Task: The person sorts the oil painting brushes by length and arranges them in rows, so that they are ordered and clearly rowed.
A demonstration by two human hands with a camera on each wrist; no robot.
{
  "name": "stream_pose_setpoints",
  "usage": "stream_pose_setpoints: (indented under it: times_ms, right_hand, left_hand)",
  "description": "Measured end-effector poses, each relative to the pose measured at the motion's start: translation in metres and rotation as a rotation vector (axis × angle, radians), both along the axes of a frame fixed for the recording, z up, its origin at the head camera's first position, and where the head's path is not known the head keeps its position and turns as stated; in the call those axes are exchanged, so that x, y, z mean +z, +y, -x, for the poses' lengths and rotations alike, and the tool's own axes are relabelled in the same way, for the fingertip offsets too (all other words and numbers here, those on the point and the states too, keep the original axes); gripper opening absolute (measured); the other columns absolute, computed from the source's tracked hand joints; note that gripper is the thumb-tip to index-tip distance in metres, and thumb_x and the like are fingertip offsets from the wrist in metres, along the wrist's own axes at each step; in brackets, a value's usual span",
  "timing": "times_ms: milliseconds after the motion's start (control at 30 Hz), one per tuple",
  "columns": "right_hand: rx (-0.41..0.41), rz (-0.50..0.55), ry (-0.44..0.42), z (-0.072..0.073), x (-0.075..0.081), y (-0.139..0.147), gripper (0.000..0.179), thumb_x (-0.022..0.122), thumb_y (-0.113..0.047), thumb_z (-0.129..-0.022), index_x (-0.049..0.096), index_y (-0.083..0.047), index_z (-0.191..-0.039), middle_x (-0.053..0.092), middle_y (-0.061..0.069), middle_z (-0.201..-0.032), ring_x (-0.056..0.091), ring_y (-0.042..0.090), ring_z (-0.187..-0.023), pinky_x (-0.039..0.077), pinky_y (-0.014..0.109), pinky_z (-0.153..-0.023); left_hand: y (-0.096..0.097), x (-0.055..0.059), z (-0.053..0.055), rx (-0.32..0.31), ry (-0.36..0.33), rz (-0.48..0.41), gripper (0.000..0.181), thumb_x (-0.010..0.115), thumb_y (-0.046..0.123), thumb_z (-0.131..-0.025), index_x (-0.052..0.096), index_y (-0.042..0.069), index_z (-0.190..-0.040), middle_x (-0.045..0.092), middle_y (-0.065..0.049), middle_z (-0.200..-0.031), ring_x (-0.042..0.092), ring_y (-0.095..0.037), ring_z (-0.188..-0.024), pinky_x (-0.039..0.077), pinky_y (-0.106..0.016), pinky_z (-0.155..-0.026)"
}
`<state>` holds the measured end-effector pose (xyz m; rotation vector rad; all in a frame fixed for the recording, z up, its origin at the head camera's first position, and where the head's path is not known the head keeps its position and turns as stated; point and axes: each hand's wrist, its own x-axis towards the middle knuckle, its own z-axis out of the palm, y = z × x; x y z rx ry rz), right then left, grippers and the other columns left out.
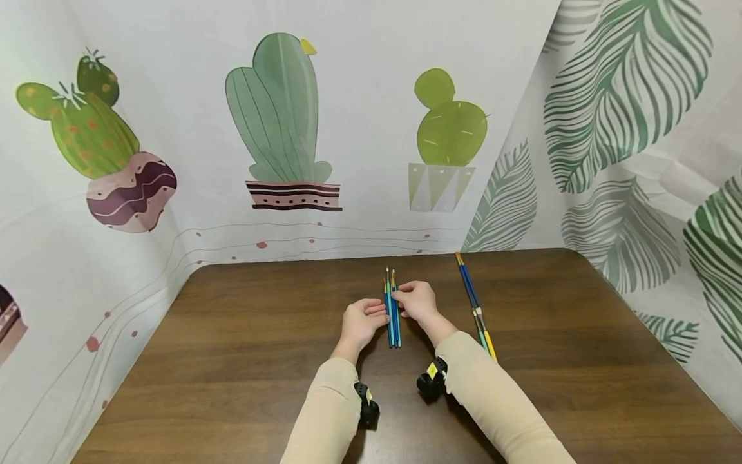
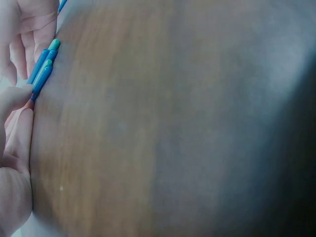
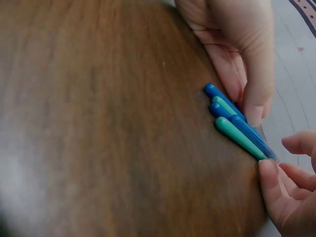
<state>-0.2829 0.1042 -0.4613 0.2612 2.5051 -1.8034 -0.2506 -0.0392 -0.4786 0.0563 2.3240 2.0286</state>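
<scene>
A small bundle of slim paintbrushes (image 1: 395,336) with blue and green handles lies between my hands in the head view, bristles pointing away from me. My left hand (image 1: 361,324) holds the bundle from the left, its thumb tip on the handles. From the right, slightly farther up, my right hand (image 1: 420,300) grips the same brushes with thumb and fingers. The right wrist view shows the rounded handle ends (image 3: 232,129) fanned unevenly, with the left thumb (image 3: 256,94) laid across the handles. Only a few handles (image 2: 42,76) show at the left wrist view's edge.
Right of my hands on the brown wooden table (image 1: 261,335) lie two blue-handled paintbrushes (image 1: 469,285). Nearer me, a yellow-handled brush (image 1: 489,345) and a green-handled one lie partly behind my right sleeve (image 1: 493,399). A cactus-printed cloth (image 1: 371,129) hangs behind the table.
</scene>
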Motion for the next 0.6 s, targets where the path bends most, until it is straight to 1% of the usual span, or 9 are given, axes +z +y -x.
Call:
stream_pose_setpoints:
  times_ms: [33, 100, 167, 333, 500, 600]
  right_hand:
    - [-0.002, -0.037, 0.011, 0.0007, -0.0005, -0.0010, 0.028, 0.068, -0.017, -0.084, 0.066, 0.001, -0.105, 0.067, 0.011, -0.076, 0.060, 0.011, -0.056, 0.053, 0.023, -0.047]
    - [-0.007, -0.101, 0.024, 0.0021, -0.0002, -0.0027, 0.028, 0.070, -0.018, -0.083, 0.067, 0.001, -0.104, 0.068, 0.013, -0.077, 0.059, 0.011, -0.051, 0.053, 0.023, -0.046]
    - [-0.015, -0.155, 0.027, 0.0029, 0.0003, -0.0044, 0.028, 0.071, -0.019, -0.083, 0.067, 0.000, -0.102, 0.070, 0.014, -0.082, 0.059, 0.012, -0.049, 0.053, 0.023, -0.045]
    - [-0.028, -0.254, 0.036, 0.0051, 0.0007, -0.0080, 0.027, 0.073, -0.020, -0.081, 0.069, -0.001, -0.099, 0.071, 0.015, -0.089, 0.061, 0.012, -0.051, 0.053, 0.023, -0.046]
    - [-0.055, -0.315, 0.044, 0.0072, -0.0009, -0.0089, 0.022, 0.072, -0.021, -0.081, 0.072, -0.004, -0.095, 0.071, 0.013, -0.089, 0.063, 0.014, -0.055, 0.053, 0.023, -0.047]
    - [-0.063, -0.328, 0.044, 0.0078, -0.0014, -0.0086, 0.021, 0.071, -0.021, -0.081, 0.072, -0.004, -0.094, 0.071, 0.012, -0.089, 0.064, 0.015, -0.060, 0.053, 0.023, -0.048]
  left_hand:
    - [0.0001, -0.0053, 0.0033, 0.005, 0.000, 0.000, 0.040, 0.071, -0.004, -0.079, 0.058, -0.011, -0.116, 0.067, -0.027, -0.109, 0.066, -0.033, -0.103, 0.056, -0.034, -0.085]
    - [0.0004, -0.0047, 0.0030, 0.005, -0.002, 0.003, 0.040, 0.071, -0.004, -0.079, 0.058, -0.011, -0.116, 0.067, -0.026, -0.109, 0.066, -0.032, -0.104, 0.056, -0.034, -0.086]
    - [0.0007, -0.0046, 0.0029, 0.007, -0.007, 0.002, 0.040, 0.071, -0.004, -0.079, 0.059, -0.011, -0.116, 0.067, -0.026, -0.109, 0.066, -0.032, -0.103, 0.056, -0.033, -0.086]
    - [0.0005, -0.0057, 0.0027, 0.004, 0.004, 0.005, 0.040, 0.070, -0.006, -0.078, 0.058, -0.012, -0.115, 0.067, -0.027, -0.108, 0.066, -0.033, -0.102, 0.056, -0.033, -0.085]
    - [0.0003, -0.0074, 0.0042, 0.008, -0.002, 0.004, 0.040, 0.070, -0.004, -0.079, 0.059, -0.011, -0.116, 0.067, -0.026, -0.109, 0.066, -0.032, -0.103, 0.056, -0.033, -0.085]
    - [-0.0001, -0.0082, 0.0045, 0.006, 0.006, 0.006, 0.040, 0.071, -0.003, -0.079, 0.058, -0.011, -0.116, 0.066, -0.027, -0.109, 0.066, -0.033, -0.103, 0.056, -0.034, -0.086]
